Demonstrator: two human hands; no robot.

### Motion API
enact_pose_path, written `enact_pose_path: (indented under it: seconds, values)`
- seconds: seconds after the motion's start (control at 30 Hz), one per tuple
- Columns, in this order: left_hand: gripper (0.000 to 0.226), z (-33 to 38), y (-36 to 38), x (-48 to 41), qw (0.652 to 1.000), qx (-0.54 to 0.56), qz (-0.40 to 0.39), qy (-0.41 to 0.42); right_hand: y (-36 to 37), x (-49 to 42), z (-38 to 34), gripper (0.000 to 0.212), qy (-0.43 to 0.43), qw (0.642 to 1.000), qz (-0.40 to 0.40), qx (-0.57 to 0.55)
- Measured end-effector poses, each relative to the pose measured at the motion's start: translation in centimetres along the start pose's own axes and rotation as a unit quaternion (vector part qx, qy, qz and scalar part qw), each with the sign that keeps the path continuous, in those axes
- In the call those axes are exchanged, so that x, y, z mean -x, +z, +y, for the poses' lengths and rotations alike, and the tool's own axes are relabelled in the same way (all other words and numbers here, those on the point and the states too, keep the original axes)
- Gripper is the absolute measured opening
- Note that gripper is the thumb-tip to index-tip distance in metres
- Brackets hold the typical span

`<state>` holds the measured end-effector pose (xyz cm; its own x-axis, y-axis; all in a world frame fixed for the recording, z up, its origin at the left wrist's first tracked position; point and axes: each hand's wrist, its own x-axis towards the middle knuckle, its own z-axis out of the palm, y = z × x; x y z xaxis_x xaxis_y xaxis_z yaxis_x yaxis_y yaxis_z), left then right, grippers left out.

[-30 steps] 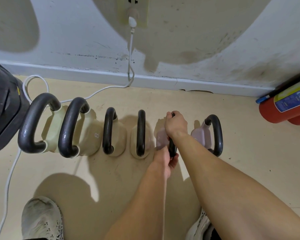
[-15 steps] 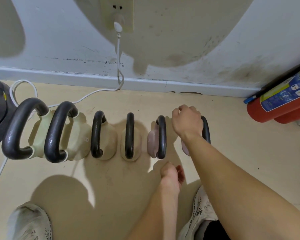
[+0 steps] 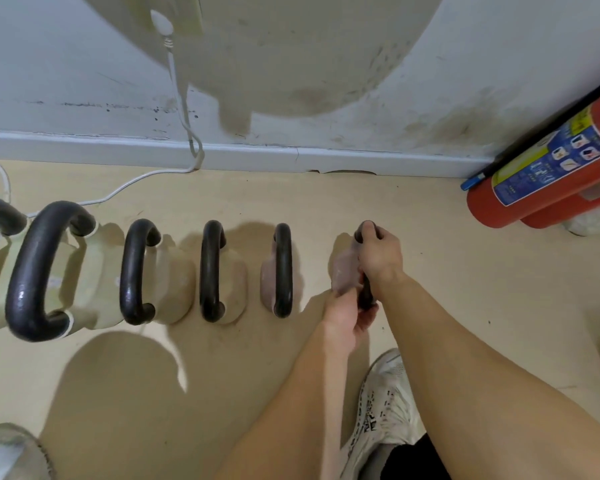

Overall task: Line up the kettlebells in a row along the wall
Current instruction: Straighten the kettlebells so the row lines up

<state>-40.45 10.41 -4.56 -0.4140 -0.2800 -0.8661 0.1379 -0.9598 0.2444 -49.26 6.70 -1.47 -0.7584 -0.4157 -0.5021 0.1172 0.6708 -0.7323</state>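
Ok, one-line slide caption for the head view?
Both hands grip the last pink kettlebell at the right end of the row along the wall.

Bare floor (image 3: 447,258) right of row; fire extinguisher (image 3: 541,181) blocks corner.

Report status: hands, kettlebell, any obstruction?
Right hand and left hand both gripping black handle of rightmost mauve kettlebell. End of row, wall side. Red fire extinguisher farther right, apart.

Black handles (image 3: 282,268); beige, mauve kettlebells (image 3: 343,271); red extinguisher (image 3: 551,188).
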Motion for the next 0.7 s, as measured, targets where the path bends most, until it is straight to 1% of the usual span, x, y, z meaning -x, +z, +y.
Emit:
enact_pose_path:
  seconds: [0.13,0.27,0.43,0.6,0.7]
  values:
    - [0.026,0.1,-1.2,0.5,0.999,0.013,0.018,0.027,1.0,0.5,0.5,0.034,0.006,1.000,0.014,-0.020]
    - [0.023,0.0,-2.3,1.0,0.998,0.036,0.027,0.038,2.4,1.3,0.6,0.034,-0.010,1.000,-0.007,-0.010]
    - [0.026,0.4,-3.5,0.9,0.997,0.048,0.037,0.051,4.0,2.3,0.3,0.035,-0.036,0.999,-0.020,0.017]
    - [0.027,0.5,-3.8,0.7,0.996,0.063,0.027,0.049,4.4,2.6,0.1,0.032,-0.043,0.998,-0.028,0.023]
    - [0.027,0.5,-3.7,0.7,0.996,0.065,0.024,0.046,4.3,2.3,0.1,0.033,-0.048,0.997,-0.034,0.040]
